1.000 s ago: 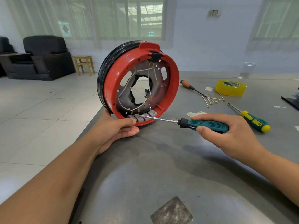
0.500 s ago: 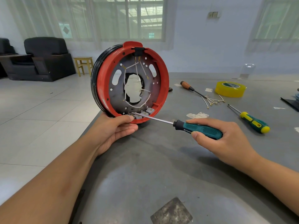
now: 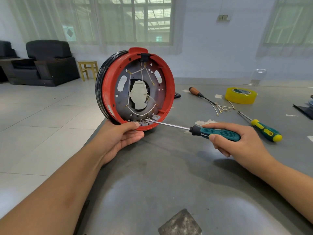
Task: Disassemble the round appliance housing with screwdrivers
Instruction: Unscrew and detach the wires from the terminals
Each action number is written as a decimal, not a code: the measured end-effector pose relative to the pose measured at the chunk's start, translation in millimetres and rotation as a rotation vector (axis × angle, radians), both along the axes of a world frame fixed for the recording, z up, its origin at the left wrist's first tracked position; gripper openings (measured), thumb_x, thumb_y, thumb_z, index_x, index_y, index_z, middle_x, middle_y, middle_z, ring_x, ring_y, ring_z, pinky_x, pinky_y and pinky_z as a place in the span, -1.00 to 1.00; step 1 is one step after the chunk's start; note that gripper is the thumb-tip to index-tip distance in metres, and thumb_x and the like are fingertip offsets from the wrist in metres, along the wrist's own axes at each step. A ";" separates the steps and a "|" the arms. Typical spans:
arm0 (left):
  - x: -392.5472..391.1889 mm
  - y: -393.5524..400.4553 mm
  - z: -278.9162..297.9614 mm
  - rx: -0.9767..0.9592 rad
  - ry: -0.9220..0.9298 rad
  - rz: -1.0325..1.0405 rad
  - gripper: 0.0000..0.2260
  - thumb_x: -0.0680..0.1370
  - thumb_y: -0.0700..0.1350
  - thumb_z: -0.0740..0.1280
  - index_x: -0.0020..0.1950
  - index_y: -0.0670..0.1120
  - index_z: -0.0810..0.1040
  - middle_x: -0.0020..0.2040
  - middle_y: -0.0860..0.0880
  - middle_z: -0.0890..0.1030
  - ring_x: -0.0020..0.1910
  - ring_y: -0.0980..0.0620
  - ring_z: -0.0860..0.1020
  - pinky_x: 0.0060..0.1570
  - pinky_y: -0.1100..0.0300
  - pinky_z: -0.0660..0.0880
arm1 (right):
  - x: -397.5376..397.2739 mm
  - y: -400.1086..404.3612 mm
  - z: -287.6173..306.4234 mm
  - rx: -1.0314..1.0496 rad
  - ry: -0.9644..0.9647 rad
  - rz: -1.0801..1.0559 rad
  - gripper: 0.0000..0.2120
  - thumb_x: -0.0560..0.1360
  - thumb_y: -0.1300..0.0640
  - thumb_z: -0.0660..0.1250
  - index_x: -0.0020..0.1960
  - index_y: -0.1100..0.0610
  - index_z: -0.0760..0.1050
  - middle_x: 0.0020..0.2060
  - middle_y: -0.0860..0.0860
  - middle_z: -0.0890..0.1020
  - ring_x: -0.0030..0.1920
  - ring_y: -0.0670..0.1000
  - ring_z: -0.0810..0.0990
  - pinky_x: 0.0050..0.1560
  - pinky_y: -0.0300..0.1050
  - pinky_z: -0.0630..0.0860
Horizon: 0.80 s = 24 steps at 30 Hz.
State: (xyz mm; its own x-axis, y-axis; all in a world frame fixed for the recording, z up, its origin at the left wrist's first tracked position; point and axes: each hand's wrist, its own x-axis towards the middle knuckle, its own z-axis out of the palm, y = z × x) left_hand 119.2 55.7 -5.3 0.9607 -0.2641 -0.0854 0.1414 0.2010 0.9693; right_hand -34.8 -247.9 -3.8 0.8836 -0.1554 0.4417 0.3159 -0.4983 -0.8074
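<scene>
While the round housing (image 3: 135,87) stands on edge at the near left corner of the grey worktop (image 3: 169,175), its open red-rimmed side faces the camera and shows a grey metal plate with a ragged central hole, white wires and a row of small terminals along the bottom. Behind the red rim sits a black outer band. The left hand (image 3: 118,138) cups the lower edge of the housing, thumb pressed on the rim just beside the terminals, fingers curled underneath it. The right hand (image 3: 237,143) is clenched around the handle of a teal screwdriver (image 3: 218,133), whose steel shaft reaches leftward so that the tip sits among the terminals at the bottom of the housing. Farther back on the worktop lie a wooden-handled screwdriver (image 3: 196,92), a small bunch of loose wires (image 3: 221,107), a roll of yellow tape (image 3: 240,95) and, near the right hand, a green-and-yellow screwdriver (image 3: 265,130).
</scene>
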 end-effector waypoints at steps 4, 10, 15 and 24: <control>0.4 0.0 0.1 -0.020 -0.001 0.018 -0.89 0.56 -0.30 0.48 0.07 -0.28 0.69 -0.06 -0.32 0.75 -0.12 -0.17 0.78 -0.26 0.20 0.68 | 3.2 -11.6 -0.5 0.143 -0.017 0.022 -0.71 0.57 0.24 0.40 0.14 -0.09 0.72 -0.35 0.13 0.61 -0.45 0.04 0.43 -0.42 -0.20 0.47; 0.7 0.4 -0.7 -0.034 0.002 0.036 -0.94 0.56 -0.29 0.48 0.01 -0.26 0.72 -0.06 -0.31 0.75 -0.11 -0.16 0.78 -0.26 0.20 0.68 | 11.1 -22.0 0.4 0.450 -0.194 -0.093 -0.73 0.60 0.22 0.37 0.23 -0.02 0.68 -0.25 0.17 0.66 -0.38 0.06 0.50 -0.36 -0.19 0.48; 0.6 0.7 -0.7 -0.034 0.005 0.038 -0.92 0.57 -0.28 0.47 0.03 -0.27 0.72 -0.06 -0.34 0.74 -0.12 -0.16 0.78 -0.27 0.20 0.68 | 12.9 -25.1 -7.5 0.121 -0.108 -0.294 -0.69 0.57 0.12 0.44 0.20 -0.24 0.65 -0.17 -0.04 0.71 -0.31 -0.08 0.60 -0.22 -0.17 0.56; -0.7 1.3 0.8 0.015 -0.005 -0.013 -0.85 0.56 -0.23 0.51 0.10 -0.22 0.70 -0.03 -0.33 0.74 -0.06 -0.19 0.78 -0.26 0.21 0.67 | 16.0 -33.1 -15.7 -0.396 0.211 -0.508 -0.60 0.54 -0.07 0.45 0.37 -0.19 0.54 -0.03 -0.15 0.61 0.01 -0.04 0.55 -0.02 -0.10 0.48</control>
